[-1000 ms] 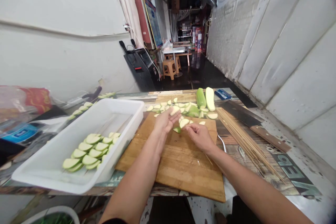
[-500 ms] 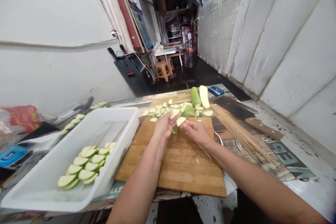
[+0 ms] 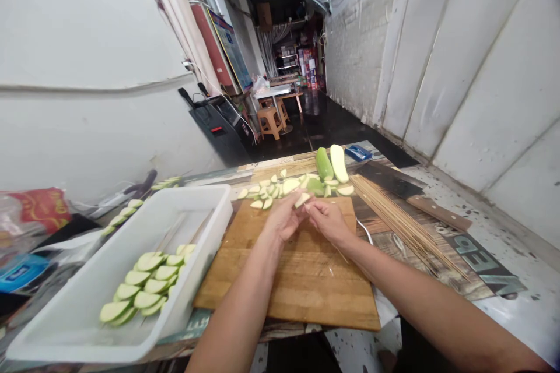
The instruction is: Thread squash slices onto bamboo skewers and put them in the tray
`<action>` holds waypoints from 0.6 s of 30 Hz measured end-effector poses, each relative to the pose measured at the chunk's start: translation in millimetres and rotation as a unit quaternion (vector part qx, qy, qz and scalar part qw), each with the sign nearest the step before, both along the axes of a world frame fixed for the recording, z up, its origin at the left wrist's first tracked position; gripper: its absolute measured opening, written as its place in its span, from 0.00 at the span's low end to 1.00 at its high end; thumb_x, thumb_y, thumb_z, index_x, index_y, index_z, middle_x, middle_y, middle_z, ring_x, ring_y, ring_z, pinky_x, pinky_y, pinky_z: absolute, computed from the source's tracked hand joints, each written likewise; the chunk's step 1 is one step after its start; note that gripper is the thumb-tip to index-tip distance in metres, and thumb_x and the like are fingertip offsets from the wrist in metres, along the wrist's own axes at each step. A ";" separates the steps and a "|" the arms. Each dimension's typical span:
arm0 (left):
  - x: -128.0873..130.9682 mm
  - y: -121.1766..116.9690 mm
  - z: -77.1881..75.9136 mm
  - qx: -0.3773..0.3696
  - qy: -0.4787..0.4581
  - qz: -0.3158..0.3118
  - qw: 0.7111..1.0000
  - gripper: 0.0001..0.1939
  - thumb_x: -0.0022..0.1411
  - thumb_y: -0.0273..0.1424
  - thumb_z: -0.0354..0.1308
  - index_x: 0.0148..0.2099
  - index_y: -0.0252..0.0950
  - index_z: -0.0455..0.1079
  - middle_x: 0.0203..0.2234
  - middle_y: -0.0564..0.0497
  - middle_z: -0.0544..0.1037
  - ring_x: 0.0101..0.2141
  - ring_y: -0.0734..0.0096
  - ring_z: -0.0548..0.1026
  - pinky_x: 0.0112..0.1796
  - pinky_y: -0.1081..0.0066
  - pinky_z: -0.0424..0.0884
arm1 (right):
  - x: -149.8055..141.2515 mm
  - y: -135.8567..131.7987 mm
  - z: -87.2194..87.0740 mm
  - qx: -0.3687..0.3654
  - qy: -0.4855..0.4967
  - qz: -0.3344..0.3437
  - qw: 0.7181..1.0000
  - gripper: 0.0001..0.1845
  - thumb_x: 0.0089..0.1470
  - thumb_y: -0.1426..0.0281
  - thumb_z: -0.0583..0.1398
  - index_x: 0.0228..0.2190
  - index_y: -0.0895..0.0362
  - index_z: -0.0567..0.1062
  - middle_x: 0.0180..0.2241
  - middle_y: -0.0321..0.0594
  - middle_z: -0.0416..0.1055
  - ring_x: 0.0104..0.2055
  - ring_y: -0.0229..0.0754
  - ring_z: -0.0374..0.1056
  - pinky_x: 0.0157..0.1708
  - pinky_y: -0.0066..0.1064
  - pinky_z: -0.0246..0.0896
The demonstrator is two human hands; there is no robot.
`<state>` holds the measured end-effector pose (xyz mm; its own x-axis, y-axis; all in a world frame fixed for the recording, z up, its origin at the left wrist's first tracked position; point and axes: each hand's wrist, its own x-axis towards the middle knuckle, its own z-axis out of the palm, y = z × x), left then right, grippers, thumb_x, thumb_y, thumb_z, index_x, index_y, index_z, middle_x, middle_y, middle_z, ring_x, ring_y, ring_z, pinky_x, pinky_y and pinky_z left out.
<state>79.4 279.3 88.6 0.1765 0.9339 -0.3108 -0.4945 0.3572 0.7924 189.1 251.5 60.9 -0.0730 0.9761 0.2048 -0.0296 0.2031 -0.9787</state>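
Over the far half of the wooden cutting board [image 3: 284,280], my two hands meet. My left hand [image 3: 283,217] is closed round a pale half-round slice [image 3: 302,201] with green skin, which looks like zucchini. Pinched in the fingers of my right hand [image 3: 326,218] is a thin bamboo skewer [image 3: 343,256]; its tail shows under my wrist, and its tip is at the slice, partly hidden by fingers. Loose slices [image 3: 266,189] lie in a heap just beyond the board. Behind them are a green zucchini piece [image 3: 324,164] and a cut half [image 3: 338,163].
On the left stands a white plastic tray [image 3: 201,201] with skewered slices [image 3: 146,284] in it. To the right lie a bundle of bamboo skewers [image 3: 394,215] and a cleaver [image 3: 394,180] with a wooden handle. A blue packet [image 3: 359,152] sits at the table's far edge.
My left hand has moved right and closer to my right hand, bringing the slice up against the skewer's tip. The view has shifted slightly.
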 end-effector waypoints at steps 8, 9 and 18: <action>1.1 3.4 -7.8 -0.002 0.019 0.060 0.998 0.04 0.55 0.25 0.53 0.33 0.29 0.68 0.30 0.43 0.76 0.31 0.66 0.76 0.22 0.78 0.67 | -3.4 0.7 -11.6 0.011 -0.069 0.014 0.997 0.14 0.50 0.65 0.51 0.18 0.58 0.65 0.12 0.30 0.56 0.15 0.31 0.49 0.16 0.23 0.43; 2.0 3.4 -8.7 -0.003 0.017 0.056 0.998 0.04 0.55 0.24 0.53 0.33 0.29 0.68 0.30 0.42 0.76 0.31 0.65 0.76 0.22 0.78 0.67 | -3.0 1.3 -12.6 0.026 -0.085 0.002 0.996 0.13 0.50 0.66 0.51 0.18 0.58 0.65 0.13 0.31 0.56 0.16 0.32 0.50 0.17 0.23 0.44; 4.2 3.6 -10.0 0.008 0.020 0.041 0.999 0.08 0.56 0.30 0.55 0.35 0.29 0.68 0.29 0.43 0.76 0.26 0.71 0.74 0.26 0.74 0.70 | 2.0 0.4 -6.4 0.023 -0.071 -0.024 0.997 0.13 0.49 0.65 0.51 0.18 0.58 0.66 0.14 0.31 0.55 0.17 0.33 0.50 0.17 0.24 0.43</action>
<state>83.6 282.9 78.5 0.0862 0.9494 -0.3019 -0.4896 0.3043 0.8172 191.1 251.9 54.5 -0.0574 0.9690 0.2401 0.1190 0.2454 -0.9621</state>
